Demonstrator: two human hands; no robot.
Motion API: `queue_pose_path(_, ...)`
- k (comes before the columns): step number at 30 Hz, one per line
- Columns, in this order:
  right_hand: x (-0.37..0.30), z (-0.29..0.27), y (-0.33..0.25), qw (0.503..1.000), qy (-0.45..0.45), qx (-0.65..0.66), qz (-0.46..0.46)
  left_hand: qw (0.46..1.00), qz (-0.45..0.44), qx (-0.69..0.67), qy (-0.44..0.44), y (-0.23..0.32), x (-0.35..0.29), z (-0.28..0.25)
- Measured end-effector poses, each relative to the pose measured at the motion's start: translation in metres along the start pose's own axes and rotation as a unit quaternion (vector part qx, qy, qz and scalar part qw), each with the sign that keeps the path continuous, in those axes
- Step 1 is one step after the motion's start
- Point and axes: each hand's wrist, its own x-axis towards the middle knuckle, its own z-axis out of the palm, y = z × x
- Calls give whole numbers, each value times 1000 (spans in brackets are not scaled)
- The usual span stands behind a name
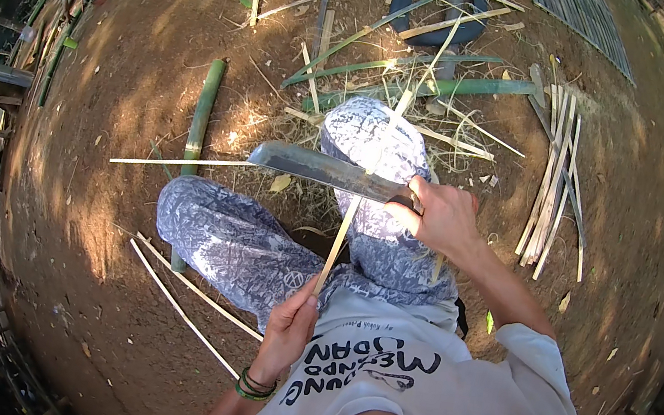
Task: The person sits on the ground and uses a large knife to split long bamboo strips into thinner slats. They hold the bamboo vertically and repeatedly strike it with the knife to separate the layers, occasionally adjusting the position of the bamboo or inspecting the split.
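Observation:
In my right hand [443,216] is the handle of a broad-bladed machete [328,174], its dark blade pointing left above my legs. My left hand [292,320] is closed round the near end of a thin bamboo strip [337,246]. This strip runs up from my fingers, passes under the machete blade and goes on over my raised right knee [373,131]. Blade and strip cross at the knee; whether they touch I cannot tell. My left leg [223,234] lies folded to the side.
A green bamboo pole [204,109] lies beyond my left leg. Pale split strips [557,182] are bundled at the right, and more strips [186,306] lie near my left side. Ahead are shavings, green bamboo [490,87], a dark ring [401,3] and a slatted panel [583,21].

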Motion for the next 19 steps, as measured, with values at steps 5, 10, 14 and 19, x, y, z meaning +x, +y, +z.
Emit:
queue_pose_path(5,4,4,14,997,14,54,59,998,-46,-11,31,-29,-37,-14)
queue_pose_path(10,1,7,15,997,18,66,40,998,-46,-43,31,-34,-43,-15)
queue_pose_path(14,-2,-7,4,999,-23,40,8,998,-34,-57,4,-14,-3,-4)
queue_pose_path(19,6,-11,2,999,-48,16,4,997,-9,-70,-30,-10,27,3)
